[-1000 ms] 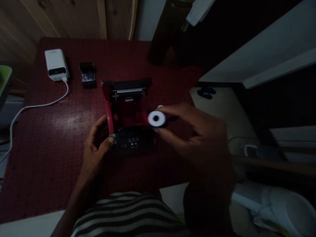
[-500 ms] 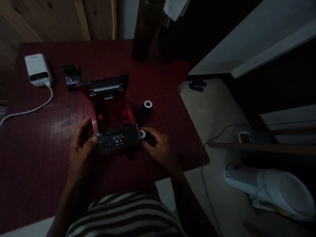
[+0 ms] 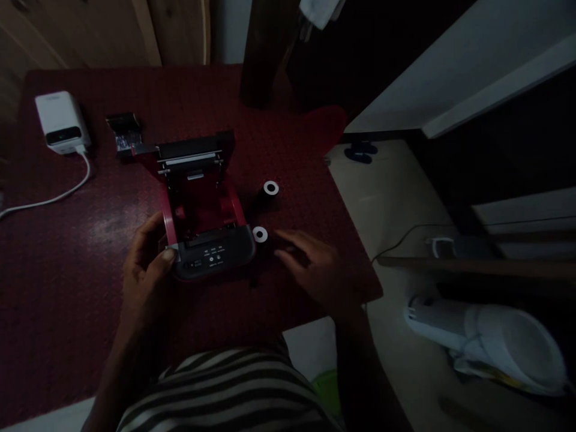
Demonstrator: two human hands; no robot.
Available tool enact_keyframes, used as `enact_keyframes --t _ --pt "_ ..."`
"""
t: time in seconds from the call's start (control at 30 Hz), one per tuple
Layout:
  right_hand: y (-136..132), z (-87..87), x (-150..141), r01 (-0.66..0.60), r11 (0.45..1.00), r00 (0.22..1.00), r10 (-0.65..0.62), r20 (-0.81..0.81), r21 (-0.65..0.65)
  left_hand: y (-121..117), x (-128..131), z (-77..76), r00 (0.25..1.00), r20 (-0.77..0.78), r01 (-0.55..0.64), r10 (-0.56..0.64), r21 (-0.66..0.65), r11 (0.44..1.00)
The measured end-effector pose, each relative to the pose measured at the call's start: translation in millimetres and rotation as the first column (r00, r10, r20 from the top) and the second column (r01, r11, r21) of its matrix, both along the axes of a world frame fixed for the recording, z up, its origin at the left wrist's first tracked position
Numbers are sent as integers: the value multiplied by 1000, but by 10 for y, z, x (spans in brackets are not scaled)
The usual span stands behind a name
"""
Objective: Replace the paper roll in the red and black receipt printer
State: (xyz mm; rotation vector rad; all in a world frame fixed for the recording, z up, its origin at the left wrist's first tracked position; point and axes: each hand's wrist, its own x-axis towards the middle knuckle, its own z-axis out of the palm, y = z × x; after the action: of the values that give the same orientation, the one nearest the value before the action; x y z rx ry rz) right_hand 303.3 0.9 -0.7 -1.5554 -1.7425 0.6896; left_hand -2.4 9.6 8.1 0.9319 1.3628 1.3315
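Note:
A small red and black label printer (image 3: 216,255) stands on the table with its lid (image 3: 193,147) raised, showing the red bay inside. My left hand (image 3: 146,258) grips its front left corner, thumb on top and fingers along the side. Just off the printer's right front corner stands a small dark roll with a white ring-shaped end (image 3: 260,234). A second roll of the same look (image 3: 270,188) stands farther back. My right hand (image 3: 315,264) hovers to the right of the nearer roll, fingers apart and holding nothing.
On the dark red table (image 3: 90,300) lie a white power bank (image 3: 63,123) with a white cable and a small open black case (image 3: 125,133). A tall dark cylinder (image 3: 263,60) stands at the back. A red rounded object (image 3: 326,129) is at the right edge. The light is dim.
My right hand has let go of the nearer roll and drawn back to the right. That roll now stands beside the printer. My left hand keeps its grip.

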Motion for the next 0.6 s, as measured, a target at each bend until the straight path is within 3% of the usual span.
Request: enact_keyframes --t 0.1,0.17,0.3,0.37,0.43,0.5,0.6 --pt "124 157 126 89 995 993 -92 79 40 -2 -22 -36 1000 6 9 -9 0 1000" --pt "329 139 123 153 988 988 -153 12 38 3 -40 -57 1000 -8 12 -12 -5 1000" --pt "851 -156 -50 147 989 963 -150 -224 -27 25 -50 -62 999 -36 -13 13 -14 1000" --pt "1035 -294 -135 117 993 961 -117 -249 -13 32 -45 -56 998 -52 -22 22 -8 1000" --pt "1113 -324 -171 104 995 965 -100 -244 3 33 -36 -54 998 -50 -22 22 0 1000" --pt "1092 -198 -153 108 993 965 -95 -245 40 28 -26 -56 1000 -13 -17 17 0 1000" --pt "952 269 -91 41 979 978 2 -208 201 20 -15 -64 999 52 8 -8 5 1000"
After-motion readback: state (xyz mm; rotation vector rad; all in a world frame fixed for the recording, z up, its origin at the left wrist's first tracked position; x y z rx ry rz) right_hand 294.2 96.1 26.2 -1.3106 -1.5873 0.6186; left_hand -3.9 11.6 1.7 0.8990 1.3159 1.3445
